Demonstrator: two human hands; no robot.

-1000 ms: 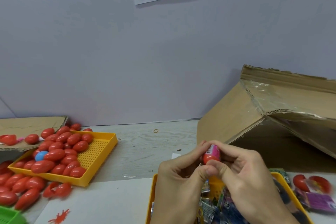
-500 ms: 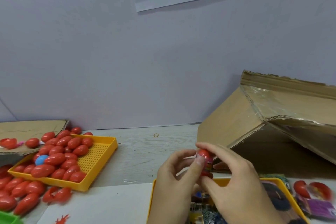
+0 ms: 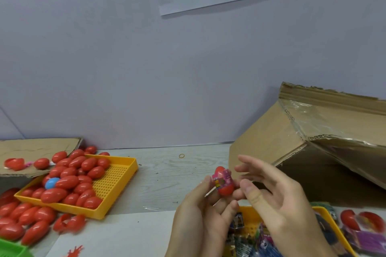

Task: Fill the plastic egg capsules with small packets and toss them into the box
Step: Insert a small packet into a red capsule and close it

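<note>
My left hand (image 3: 200,213) pinches a red egg capsule (image 3: 224,182) that has a pink packet tucked in it, part of the packet sticking out. My right hand (image 3: 277,198) is just right of the capsule with its fingers spread, its thumb close to the capsule. Below both hands lies a yellow tray (image 3: 325,215) filled with small packets (image 3: 257,238). The cardboard box (image 3: 309,144) lies on its side at the right, its dark opening facing me.
A second yellow tray (image 3: 117,185) on the left carries several red capsules and one blue one (image 3: 51,183). More red capsules (image 3: 18,219) lie loose at the left edge and on a cardboard sheet (image 3: 37,148). Red capsule halves (image 3: 355,220) and purple packets sit at the far right.
My right hand has let go of the capsule and its fingers have spread apart. The capsule now sits in my left hand alone, turned so the pink packet shows.
</note>
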